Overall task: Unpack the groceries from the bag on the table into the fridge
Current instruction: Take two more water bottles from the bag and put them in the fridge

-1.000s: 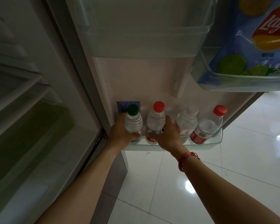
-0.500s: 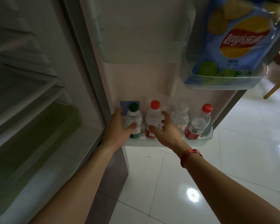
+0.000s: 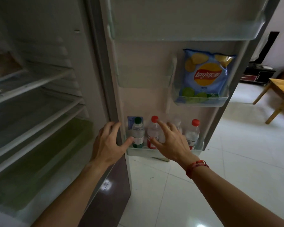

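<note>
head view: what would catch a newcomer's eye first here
The bright blue chips bag stands upright in a small bin on the open fridge door. Below, the left hand and right hand are spread open before water bottles in the bottom door shelf.

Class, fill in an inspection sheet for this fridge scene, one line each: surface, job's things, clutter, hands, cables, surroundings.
Surface: bottom door shelf carries a row of upright bottles.
Job's things: green-capped bottle; near red-capped bottle; far red-capped bottle; a fourth bottle between the red-capped ones, mostly hidden; chip bag upright in the door bin above.
Clutter: nothing seen.
Hands: left hand and right hand both spread-fingered in front of the bottles, gripping nothing.
Cables: nothing seen.
Surroundings: fridge shelves to the left; tiled floor; wooden table far right.
</note>
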Tool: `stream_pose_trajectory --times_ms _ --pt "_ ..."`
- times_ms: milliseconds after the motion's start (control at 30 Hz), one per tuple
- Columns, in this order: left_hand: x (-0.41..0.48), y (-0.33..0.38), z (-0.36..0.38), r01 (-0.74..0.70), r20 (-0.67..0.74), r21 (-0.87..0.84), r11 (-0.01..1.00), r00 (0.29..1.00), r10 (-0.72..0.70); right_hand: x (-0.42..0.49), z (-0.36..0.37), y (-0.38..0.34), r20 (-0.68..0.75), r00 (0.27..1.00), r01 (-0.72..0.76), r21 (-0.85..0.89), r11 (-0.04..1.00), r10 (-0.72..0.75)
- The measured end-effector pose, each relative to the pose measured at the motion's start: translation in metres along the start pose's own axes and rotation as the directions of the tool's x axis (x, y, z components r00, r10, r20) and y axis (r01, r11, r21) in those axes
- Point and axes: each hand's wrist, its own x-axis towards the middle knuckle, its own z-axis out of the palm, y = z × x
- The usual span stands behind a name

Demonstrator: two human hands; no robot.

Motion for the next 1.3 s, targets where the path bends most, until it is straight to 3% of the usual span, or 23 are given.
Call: stream_pose_trajectory --times_ms 200,533,933,1300 --pt "-0.01 0.006 -0.02 0.001 -0.05 0.0 1.0 0.999 -0.001 -0.011 -0.013 -0.012 -0.002 0.998 0.063 -0.098 0.993 -0.063" --pt "-0.036 -0.006 -0.051 0.113 -0.132 0.149 0.982 0.987 -0.093 -0.003 -0.007 -0.037 0.044 0.974 0.224 -0.121 0.967 -0.22" --pt "-0.091 -0.012 -0.097 0.29 -0.284 0.231 0.929 0.933 -0.22 -0.008 0.002 -0.081 0.127 0.876 0.478 -0.097 0.873 -0.466" --pt "-0.145 -0.006 -0.13 0.364 -0.34 0.345 0.865 0.908 -0.246 -0.025 0.015 -0.117 0.156 0.799 0.595 -0.068 0.801 -0.581"
